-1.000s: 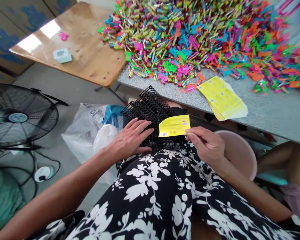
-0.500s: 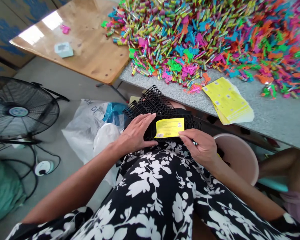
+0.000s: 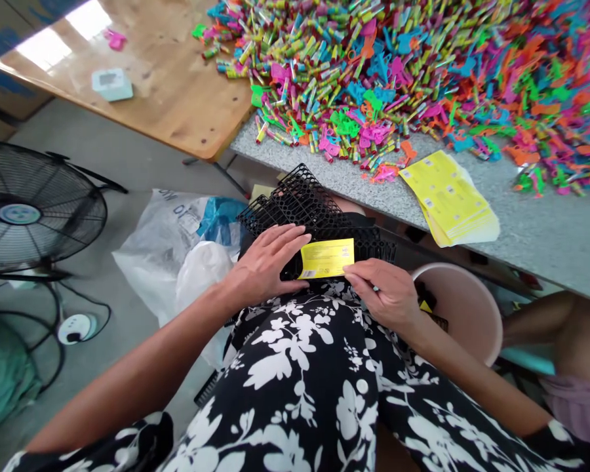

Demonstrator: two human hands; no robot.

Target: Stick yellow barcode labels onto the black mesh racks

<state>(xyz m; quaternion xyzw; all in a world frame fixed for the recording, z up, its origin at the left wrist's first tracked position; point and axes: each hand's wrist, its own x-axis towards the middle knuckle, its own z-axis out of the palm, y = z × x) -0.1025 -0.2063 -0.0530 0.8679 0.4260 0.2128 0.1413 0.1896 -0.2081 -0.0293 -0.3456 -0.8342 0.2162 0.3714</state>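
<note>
Between thumb and fingertips my right hand (image 3: 388, 290) pinches the lower right corner of a small yellow printed card (image 3: 327, 258). Its left edge lies close to my left hand (image 3: 263, 265), which has its fingers stretched out and thumb apart over the black plastic lattice pieces (image 3: 305, 200) on my lap. Whether the left thumb touches the card I cannot tell. A fanned stack of larger yellow printed sheets (image 3: 450, 196) rests on the grey speckled tabletop (image 3: 535, 226), beyond my right hand.
Colourful small plastic toys and tubes (image 3: 354, 78) form a big heap on the table. A wooden table (image 3: 172, 98) adjoins at left. A pink bucket (image 3: 465, 314) stands at right beside another person's leg (image 3: 535, 321). Plastic bags (image 3: 152, 255) and a black fan (image 3: 34, 210) are at left.
The card and my right hand have shifted slightly left and down, bringing the card nearer my left hand. The view has also shifted a little.
</note>
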